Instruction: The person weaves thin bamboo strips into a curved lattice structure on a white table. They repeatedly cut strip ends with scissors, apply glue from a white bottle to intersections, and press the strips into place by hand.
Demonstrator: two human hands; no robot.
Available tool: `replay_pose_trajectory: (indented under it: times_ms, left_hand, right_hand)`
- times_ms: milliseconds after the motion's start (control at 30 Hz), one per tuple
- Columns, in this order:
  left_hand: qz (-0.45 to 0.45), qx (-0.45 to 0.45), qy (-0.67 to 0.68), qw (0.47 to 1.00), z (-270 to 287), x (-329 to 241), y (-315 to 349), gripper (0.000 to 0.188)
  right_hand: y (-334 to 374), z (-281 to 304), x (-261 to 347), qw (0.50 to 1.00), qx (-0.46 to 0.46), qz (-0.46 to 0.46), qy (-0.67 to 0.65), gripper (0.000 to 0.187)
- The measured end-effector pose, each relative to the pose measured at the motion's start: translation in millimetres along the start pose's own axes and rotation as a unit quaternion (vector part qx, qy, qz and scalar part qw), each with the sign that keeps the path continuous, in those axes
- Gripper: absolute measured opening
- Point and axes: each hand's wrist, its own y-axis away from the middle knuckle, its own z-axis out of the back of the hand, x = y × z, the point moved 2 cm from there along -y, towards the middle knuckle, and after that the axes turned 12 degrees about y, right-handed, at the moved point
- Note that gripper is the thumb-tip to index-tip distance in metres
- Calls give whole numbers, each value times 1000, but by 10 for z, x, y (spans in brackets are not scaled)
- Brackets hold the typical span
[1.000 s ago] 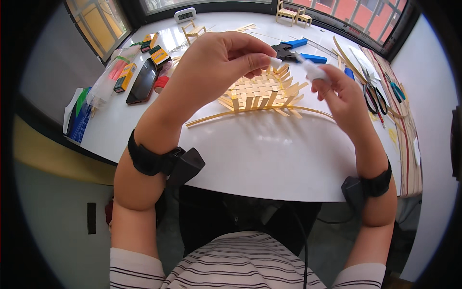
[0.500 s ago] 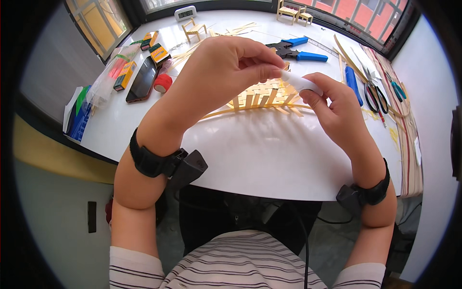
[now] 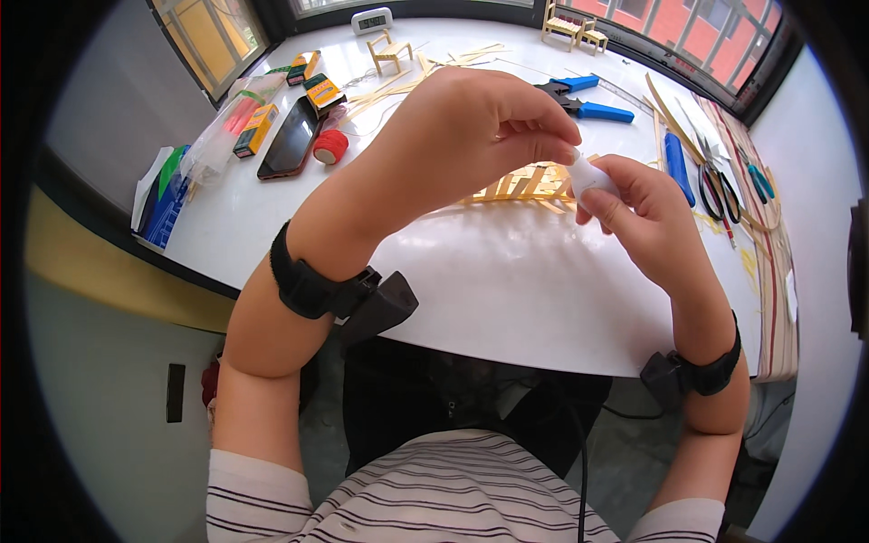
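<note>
1. The left hand (image 3: 480, 127) is raised over the white table (image 3: 507, 281), fingers curled, with thumb and forefinger pinched on the top end of a small white bottle (image 3: 590, 174).
2. The right hand (image 3: 647, 222) grasps the body of the same bottle from the 4 o'clock side, its fingers wrapped round the lower part, so both hands meet on it.
3. The bottle sits just right of the picture's centre, toward 1 o'clock, held in the air above the table.
4. Behind the hands, partly hidden by them, a flat frame of thin wooden sticks (image 3: 520, 185) lies on the table.
5. At 12 o'clock from the hands lie blue-handled pliers (image 3: 588, 100); more loose wooden strips (image 3: 407, 81) are spread at 11 o'clock.
6. At 10 o'clock lie a black phone (image 3: 291, 138), a spool of red thread (image 3: 330, 146) touching its right side, and small yellow boxes (image 3: 317, 88) further back.
7. Tiny wooden chairs stand at the far edge: one (image 3: 389, 50) at 11 o'clock, a pair (image 3: 575, 27) at 12 o'clock.
8. At 3 o'clock lie a blue-handled tool (image 3: 677, 163) and black-handled scissors (image 3: 720, 190).
9. Each wrist wears a black band, left (image 3: 312, 285) and right (image 3: 697, 373).
</note>
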Motion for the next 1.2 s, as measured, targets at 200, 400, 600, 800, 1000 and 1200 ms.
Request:
replay_pose_trajectory:
  times_ms: [200, 400, 600, 800, 1000, 1200]
  left_hand:
    - [19, 23, 76, 997, -11, 62, -13, 28]
    - [33, -23, 57, 998, 238, 192, -23, 55]
    - [120, -39, -43, 991, 543, 368, -4, 51]
    - [212, 67, -131, 966, 497, 422, 28, 47]
    - [337, 22, -220, 915, 543, 804, 196, 51]
    - [447, 67, -10, 892, 432, 953, 177, 34]
  right_hand:
    - [-44, 13, -29, 987, -67, 121, 79, 18]
    - [-83, 59, -140, 998, -29, 12, -62, 24]
    - [-310, 317, -612, 995, -78, -23, -63, 30]
    - [-398, 409, -1062, 984, -166, -61, -10, 31]
    - [-465, 419, -1123, 979, -120, -96, 134, 21]
    - [-510, 332, -1200, 973, -113, -112, 164, 25]
